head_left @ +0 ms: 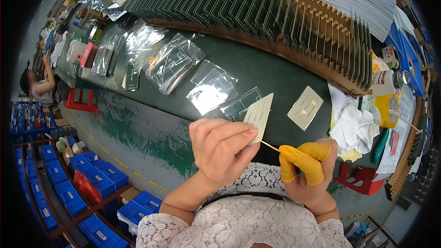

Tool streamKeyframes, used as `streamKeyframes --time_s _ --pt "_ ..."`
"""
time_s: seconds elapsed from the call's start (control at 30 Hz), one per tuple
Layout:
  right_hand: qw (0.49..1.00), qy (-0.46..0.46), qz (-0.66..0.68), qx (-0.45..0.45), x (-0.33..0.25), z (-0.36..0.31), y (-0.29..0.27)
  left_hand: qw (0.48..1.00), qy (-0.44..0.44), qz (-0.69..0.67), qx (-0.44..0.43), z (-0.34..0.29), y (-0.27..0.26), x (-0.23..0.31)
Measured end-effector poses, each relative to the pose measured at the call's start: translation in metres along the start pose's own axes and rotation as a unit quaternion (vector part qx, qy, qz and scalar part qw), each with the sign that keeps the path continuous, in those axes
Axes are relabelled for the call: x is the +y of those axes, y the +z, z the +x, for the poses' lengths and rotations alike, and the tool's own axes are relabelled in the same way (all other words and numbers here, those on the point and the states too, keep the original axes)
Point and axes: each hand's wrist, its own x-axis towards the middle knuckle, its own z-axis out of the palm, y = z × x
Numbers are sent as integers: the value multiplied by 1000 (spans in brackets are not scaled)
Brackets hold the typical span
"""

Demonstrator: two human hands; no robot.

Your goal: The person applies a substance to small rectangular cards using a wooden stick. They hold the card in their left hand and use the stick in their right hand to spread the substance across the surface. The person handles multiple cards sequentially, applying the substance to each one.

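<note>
My left hand [225, 150] pinches a cream-coloured flat card [261, 115] with small print, tilted above the table. In my right hand [308, 170], with yellow finger cots on several fingers, is a thin wooden stick [270, 146]; its tip meets the card's lower corner, and the tip's kind is too small to tell. Partly behind the card lies a dark green plate with pale lines [239, 104]. To the right rests another cream card [299, 115] bearing small yellowish pieces [308, 108]. Clear plastic sleeves [209, 91] and a bagged stack of green plates [172, 70] lie to the left.
Slotted brown racks [328, 16] hold rows of dark green plates [202, 7] along the back. At right are a crumpled white cloth [353, 129], a yellow tape roll [385, 111] and a bottle [383, 85]. Blue bins [103, 229] stand lower left; another person [43, 85] sits far left.
</note>
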Motion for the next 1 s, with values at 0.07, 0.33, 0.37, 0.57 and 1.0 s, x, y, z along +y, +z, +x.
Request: streamKeyframes --time_s 0.07,0.33,0.37,0.57,1.0 --pt "1000 -7 2 -1 1 0 1 1000 0 1 -4 0 0 0" --pt "1000 -14 -2 2 1 1 1 1000 2 -6 13 -7 4 -5" --pt "1000 -13 -3 -1 1 1 1 1000 2 -5 14 -7 4 -5" --pt "1000 -14 -7 -3 0 0 2 1000 0 10 -6 -1 0 -1" --pt "1000 -18 3 -1 1 -1 5 1000 -12 -19 21 -8 5 -7"
